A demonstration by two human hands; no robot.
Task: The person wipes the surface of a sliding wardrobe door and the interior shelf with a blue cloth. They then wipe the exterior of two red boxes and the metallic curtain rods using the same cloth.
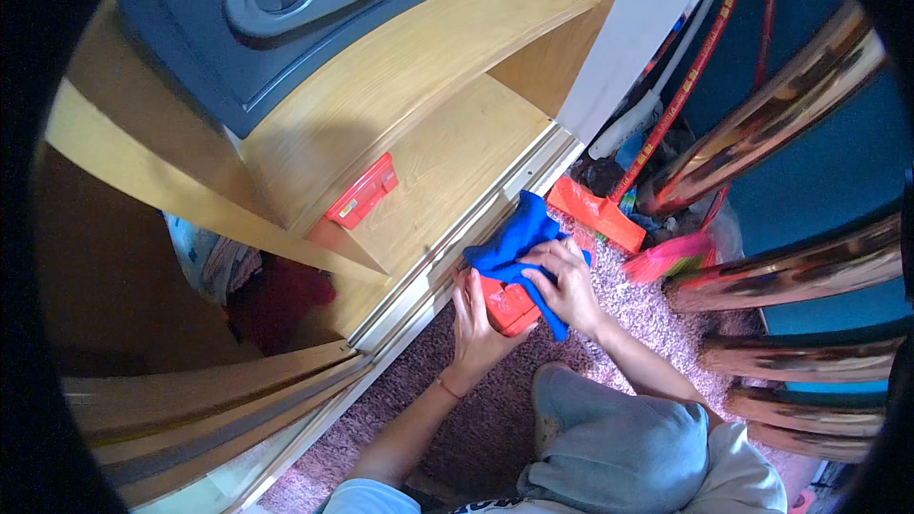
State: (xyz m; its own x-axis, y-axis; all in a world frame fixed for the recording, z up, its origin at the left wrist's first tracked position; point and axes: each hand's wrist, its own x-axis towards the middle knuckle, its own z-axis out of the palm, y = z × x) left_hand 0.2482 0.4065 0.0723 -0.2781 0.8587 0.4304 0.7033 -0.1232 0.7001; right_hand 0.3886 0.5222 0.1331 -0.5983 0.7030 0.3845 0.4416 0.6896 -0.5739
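"So, what's at the far left?"

"Patterned fabric point(202, 252) in the cabinet's lower compartment, with a dark red cloth point(276, 309) beside it. Then, going right and higher up, a dark grey safe point(319, 5) with a round knob and a keypad."

"And under that?"

"A flat red box point(362, 192) on the wooden shelf point(457, 171), tilted against the panel behind it, as far as I can see."

"Now the hands?"

"The left hand point(473, 331) first. Its fingers lie close together along the near left end of a red case point(509, 309), the thumb low on the other side, so the case is gripped between them."

"Where is that case, exactly?"

"Between the two hands, just outside the cabinet's bottom track point(447, 271), over the carpet point(433, 343). A blue cloth point(519, 246) covers its upper part, with one corner hanging down the right side."

"And the right hand point(568, 295)?"

"Fingers bent, pinching the cloth and pressing it onto the case."

"Further right?"

"An orange-red broom head point(598, 214) on a red pole, then a pink-and-green brush point(666, 257), and shiny copper-coloured folds or tubes point(781, 266); I can't tell which."
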